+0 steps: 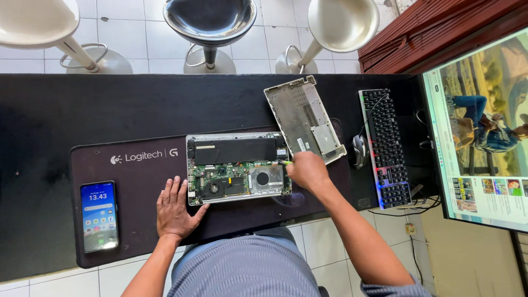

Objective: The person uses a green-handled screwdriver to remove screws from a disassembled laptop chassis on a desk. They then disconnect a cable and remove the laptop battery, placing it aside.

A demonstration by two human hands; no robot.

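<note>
A: While the opened laptop (239, 168) is lying at the centre of the frame on the dark desk mat (110, 181), we are pressing our left hand (174, 209) flat beside its lower left corner, fingers spread wide and gripping nothing.

B: And our right hand (308, 170) is working at the laptop's right edge, fingers curled tight around a small tool with a green tip (285, 162) that is pointing into the circuit board.

A: We are seeing the removed bottom cover (305, 118) lying tilted just above that hand, its lower end overlapping the laptop's upper right corner.

B: We are also noticing a phone (99, 215) with its screen lit at the lower left, well apart from the laptop, while a mouse (359, 150) and a backlit keyboard (385, 148) are sitting to the right, beside a glowing monitor (484, 132)
</note>
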